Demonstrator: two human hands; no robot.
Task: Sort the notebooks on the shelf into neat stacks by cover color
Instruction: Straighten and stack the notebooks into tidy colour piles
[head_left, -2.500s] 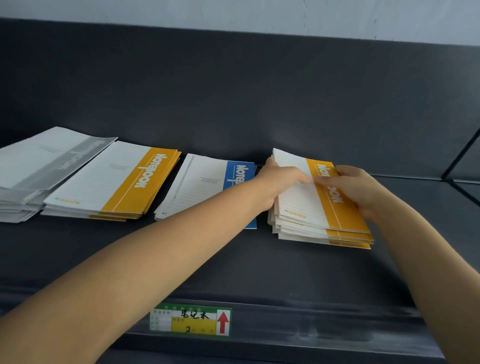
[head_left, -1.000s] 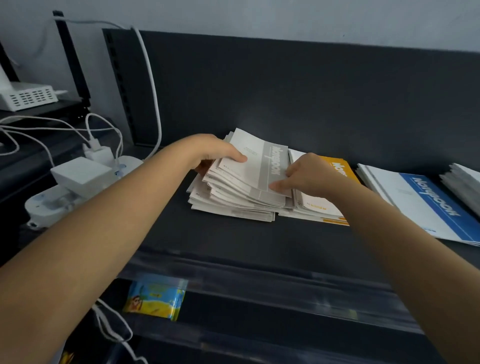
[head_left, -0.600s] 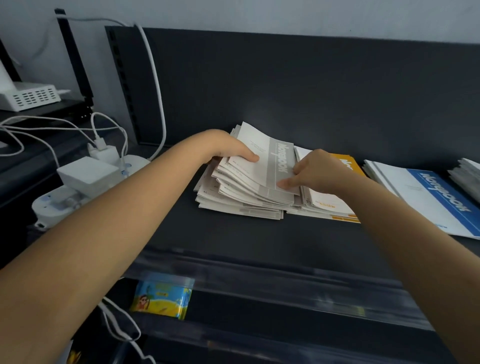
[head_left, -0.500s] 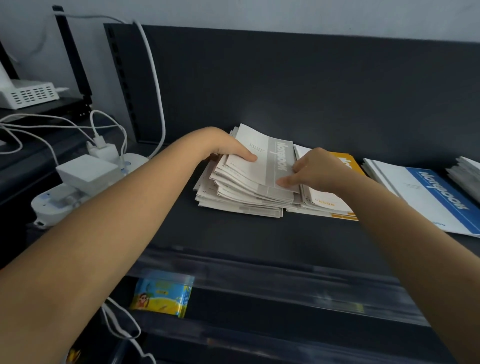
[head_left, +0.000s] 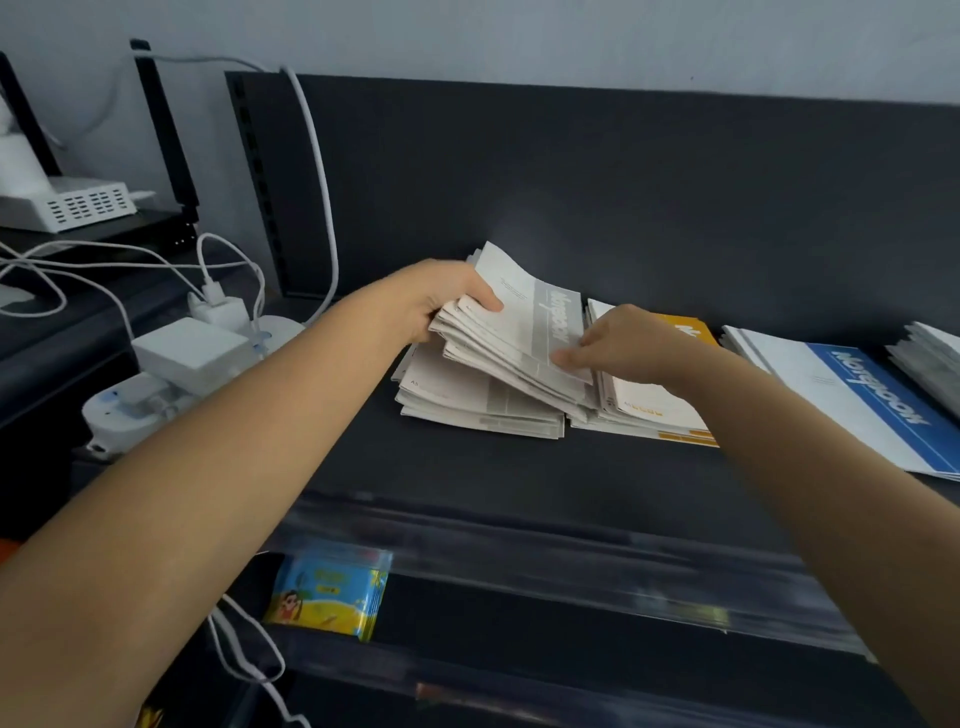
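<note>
**Grey-banded notebooks gripped above their stack**

A bundle of grey-banded white paper notebooks (head_left: 524, 322) is gripped at its left edge by the left hand (head_left: 441, 301), with the thumb laid on the top cover and the fingers curled beneath. Its right edge is pinched on the grey band by the curled fingertips of the right hand (head_left: 623, 345). The bundle is fanned and tilted. Its left side is raised clear of a lower stack of matching grey-banded notebooks (head_left: 467, 400), which lies flat on the dark grey shelf (head_left: 519, 478).

Just to the right, a stack of orange-banded white notebooks (head_left: 649, 408) is partly hidden behind the right hand. Further right a blue-banded white notebook stack (head_left: 852, 400) is seen, and another pale stack (head_left: 930, 364) is cut off by the frame edge. A white power strip with plugged adapters (head_left: 171, 374) is placed left of the shelf. A colourful plastic packet (head_left: 327, 592) is seen on the level below.
</note>
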